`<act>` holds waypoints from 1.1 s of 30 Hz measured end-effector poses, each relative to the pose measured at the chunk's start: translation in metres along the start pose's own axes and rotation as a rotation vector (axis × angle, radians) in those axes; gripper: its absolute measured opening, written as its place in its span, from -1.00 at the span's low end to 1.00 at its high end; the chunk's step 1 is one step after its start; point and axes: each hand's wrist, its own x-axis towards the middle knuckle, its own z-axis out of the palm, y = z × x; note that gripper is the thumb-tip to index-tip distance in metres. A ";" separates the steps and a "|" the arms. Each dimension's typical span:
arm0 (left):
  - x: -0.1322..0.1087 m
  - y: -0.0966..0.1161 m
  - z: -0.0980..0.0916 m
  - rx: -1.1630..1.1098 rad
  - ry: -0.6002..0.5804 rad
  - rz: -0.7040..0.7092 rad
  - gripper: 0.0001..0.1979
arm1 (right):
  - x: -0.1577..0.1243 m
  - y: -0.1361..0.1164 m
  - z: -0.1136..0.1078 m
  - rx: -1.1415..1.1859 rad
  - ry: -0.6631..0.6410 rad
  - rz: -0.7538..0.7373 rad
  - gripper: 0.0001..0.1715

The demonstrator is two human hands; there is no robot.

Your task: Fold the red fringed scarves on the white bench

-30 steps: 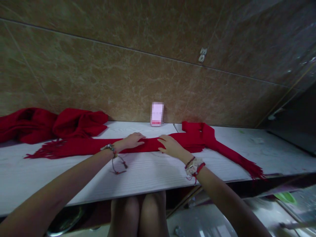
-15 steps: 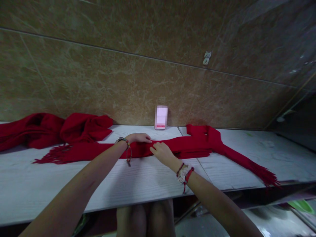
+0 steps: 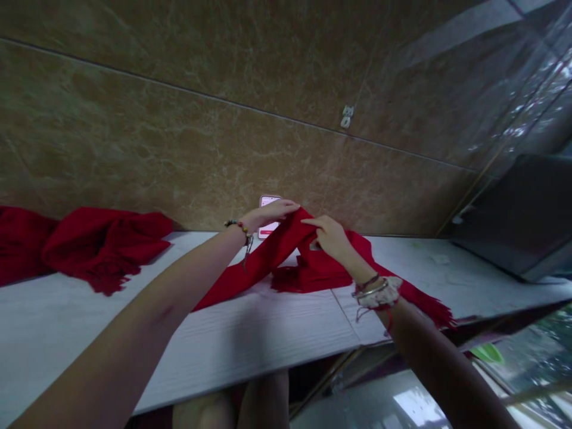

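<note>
A long red scarf (image 3: 283, 241) is raised off the white table into a peak between my hands. My left hand (image 3: 273, 213) grips its upper edge, fingers closed over the cloth. My right hand (image 3: 330, 239) pinches the raised part just to the right, with its index finger reaching toward the left hand. Beneath, a folded portion of the scarf rests on the table, and its fringed end trails off to the right. The other end runs down behind my left forearm, where it is hidden. A phone (image 3: 263, 232) leans on the wall, partly covered by my left hand.
A second bundle of red fabric (image 3: 107, 238) with fringe lies at the left by the wall. The white table (image 3: 214, 357) meets a brown marbled wall (image 3: 179, 155). A dark box-like object (image 3: 513, 220) stands at the right end. A green basin (image 3: 489, 353) is below the table edge.
Both hands have moved up with the scarf, lifting its middle off the table where it lay flat. The left stretch has been drawn in. My view has shifted to the right.
</note>
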 end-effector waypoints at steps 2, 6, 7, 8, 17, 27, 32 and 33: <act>0.007 0.018 0.027 0.139 0.040 0.106 -0.57 | -0.006 0.029 -0.018 0.199 0.073 0.171 -0.41; -0.025 -0.001 0.094 0.587 0.031 0.098 -0.16 | -0.043 0.081 -0.026 0.527 0.124 0.458 -0.38; -0.039 -0.015 0.108 0.680 -0.034 0.052 -0.08 | -0.053 0.091 -0.024 0.602 0.111 0.528 -0.38; -0.051 -0.029 0.118 0.754 -0.082 0.010 -0.07 | -0.062 0.100 -0.020 0.670 0.097 0.593 -0.40; -0.082 -0.076 0.114 0.929 -0.012 -0.031 -0.32 | -0.081 0.127 0.003 0.855 0.200 0.717 -0.70; -0.075 -0.065 0.104 0.939 -0.042 0.099 -0.28 | -0.072 0.139 0.010 0.739 0.189 0.616 -0.41; -0.079 -0.053 0.092 0.998 -0.161 0.005 -0.26 | -0.073 0.149 0.013 0.679 0.123 0.579 -0.49; -0.078 -0.052 0.094 0.999 -0.161 -0.023 -0.26 | -0.072 0.150 0.015 0.685 0.127 0.598 -0.53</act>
